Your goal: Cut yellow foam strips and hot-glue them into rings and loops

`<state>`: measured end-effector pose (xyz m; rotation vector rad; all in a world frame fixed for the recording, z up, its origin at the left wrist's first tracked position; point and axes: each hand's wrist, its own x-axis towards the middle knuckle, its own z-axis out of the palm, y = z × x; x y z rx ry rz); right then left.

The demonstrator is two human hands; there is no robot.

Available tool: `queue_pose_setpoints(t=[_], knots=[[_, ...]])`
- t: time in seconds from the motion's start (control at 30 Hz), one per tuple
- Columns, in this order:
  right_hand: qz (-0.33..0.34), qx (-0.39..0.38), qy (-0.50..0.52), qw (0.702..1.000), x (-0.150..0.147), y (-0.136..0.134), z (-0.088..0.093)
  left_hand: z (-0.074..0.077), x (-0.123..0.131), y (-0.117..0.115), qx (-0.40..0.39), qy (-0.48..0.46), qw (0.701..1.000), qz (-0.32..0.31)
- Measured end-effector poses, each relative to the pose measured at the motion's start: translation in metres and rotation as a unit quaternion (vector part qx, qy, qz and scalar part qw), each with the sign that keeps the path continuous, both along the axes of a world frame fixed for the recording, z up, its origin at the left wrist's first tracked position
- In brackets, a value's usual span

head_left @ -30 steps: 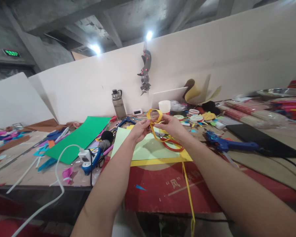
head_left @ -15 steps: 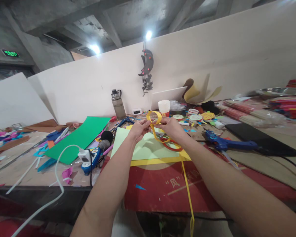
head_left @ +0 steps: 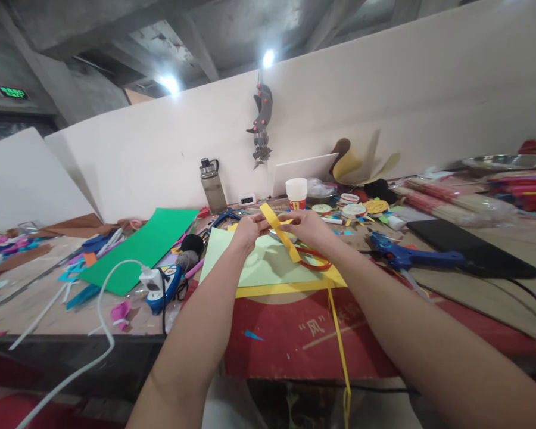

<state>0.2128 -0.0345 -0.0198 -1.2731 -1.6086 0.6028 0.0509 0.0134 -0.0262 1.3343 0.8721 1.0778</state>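
Note:
A yellow paper strip [head_left: 288, 243] is pinched between both hands above the work surface, slanting down to the right. My left hand [head_left: 248, 232] grips it from the left, thumb and fingers pressed together. From the other side, my right hand [head_left: 311, 229] closes its fingertips on the strip, partly covering it. Below lies pale green paper [head_left: 268, 271] on top of a yellow sheet [head_left: 268, 292]. Red-handled scissors [head_left: 329, 262] rest on the papers, partly hidden by the strip and right hand. Another thin yellow strip [head_left: 340, 345] hangs over the red board [head_left: 286, 354].
A blue glue gun [head_left: 413, 259] lies to the right, near a black pad [head_left: 473, 250]. Leftward are a green sheet [head_left: 138, 256] and a white cable [head_left: 105, 345]. A bottle [head_left: 213, 190] and a paper cup [head_left: 296, 192] stand at the back.
The strip showed as an open loop with a tail hanging down; now it appears edge-turned as a straight, slanted band. Both hands still hold it in about the same place.

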Motion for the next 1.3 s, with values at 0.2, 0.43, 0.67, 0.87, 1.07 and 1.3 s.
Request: queue_pose_setpoints(t=[0.2, 0.43, 0.67, 0.87, 1.07, 1.3], knots=[[-0.022, 0.015, 0.058, 0.998, -0.001, 0.000, -0.004, -0.001, 0.000, 0.005, 0.019, 0.018, 1.000, 0.008], [-0.002, -0.031, 0.096, 0.995, -0.005, 0.007, -0.012, 0.001, 0.005, -0.003, -0.002, -0.019, 0.999, -0.040], [0.017, -0.052, 0.123, 0.991, -0.006, 0.004, -0.009, 0.002, 0.007, -0.006, -0.007, -0.037, 0.998, -0.060], [0.019, -0.032, 0.127, 0.991, -0.005, 0.004, -0.007, 0.004, 0.007, -0.007, 0.024, -0.061, 0.997, -0.039], [0.006, -0.027, 0.118, 0.993, -0.005, 0.004, -0.006, -0.001, 0.004, 0.000, 0.038, -0.044, 0.998, -0.024], [0.069, -0.122, 0.274, 0.951, -0.005, 0.003, -0.004, 0.004, 0.002, -0.004, -0.018, -0.043, 0.997, -0.058]])
